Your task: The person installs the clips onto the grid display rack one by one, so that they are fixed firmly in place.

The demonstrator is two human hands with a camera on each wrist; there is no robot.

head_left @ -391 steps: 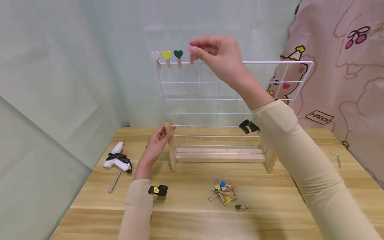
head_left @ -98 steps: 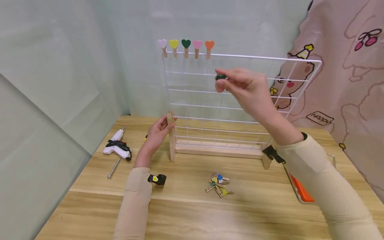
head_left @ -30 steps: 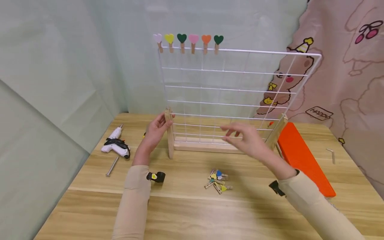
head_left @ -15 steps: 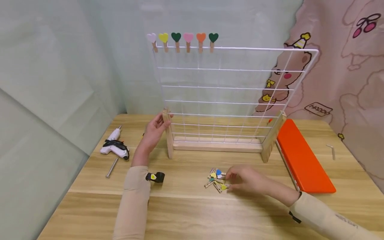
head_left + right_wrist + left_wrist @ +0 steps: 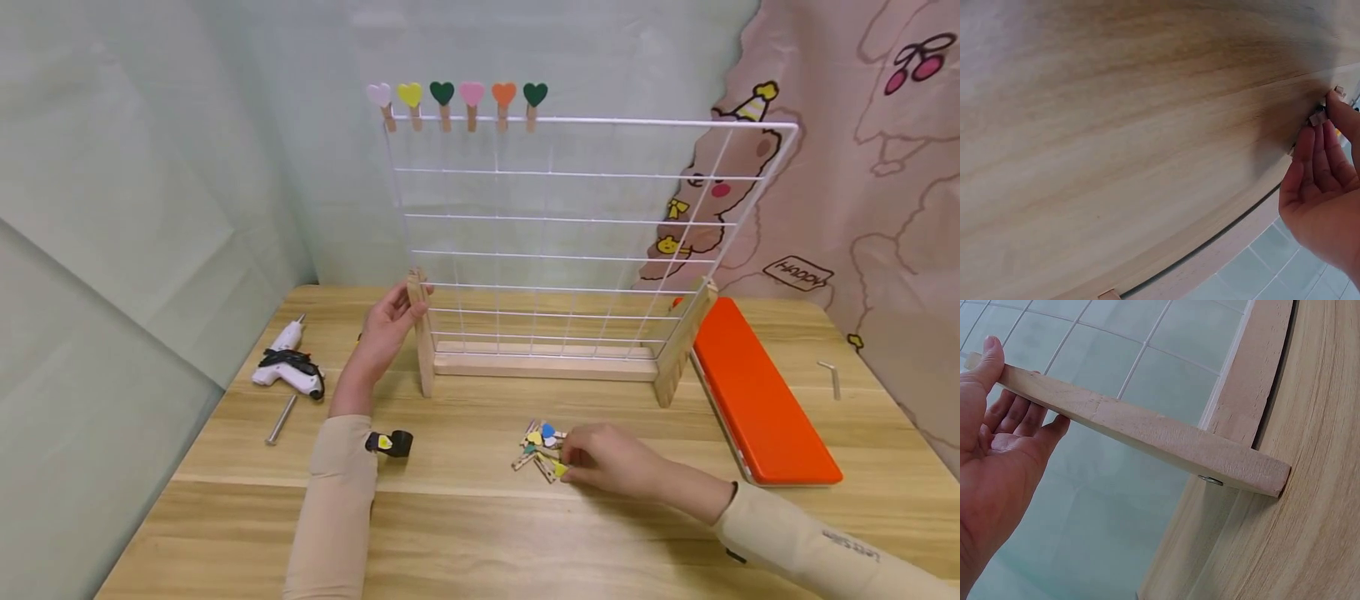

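My left hand [image 5: 384,333] grips the left wooden post [image 5: 424,354] of a stand that holds a white wire grid [image 5: 637,122]. In the left wrist view, thumb and fingers lie on opposite sides of that post's upper end. My right hand [image 5: 618,462] is down at a small pile of heart clothespins [image 5: 542,467] on the table. Its thumb and fingertips pinch a clothespin [image 5: 1318,117], mostly hidden by the fingers; a yellow heart [image 5: 560,470] shows beside the fingertips. Several heart clothespins [image 5: 472,95] in white, yellow, green, pink and orange stand clipped along the grid's top left.
A white glue gun [image 5: 288,367] with a wrapped black cord and a metal bolt [image 5: 281,419] lie at the left. Right of the stand is a long red case [image 5: 761,396], with a hex key [image 5: 832,379] beyond it. Fabric sheets hang behind the table.
Since the earliest frame, an orange and a second green heart clothespin have joined the row. My right hand has come down from the grid to the pile and closed on a clothespin. My left hand stays.
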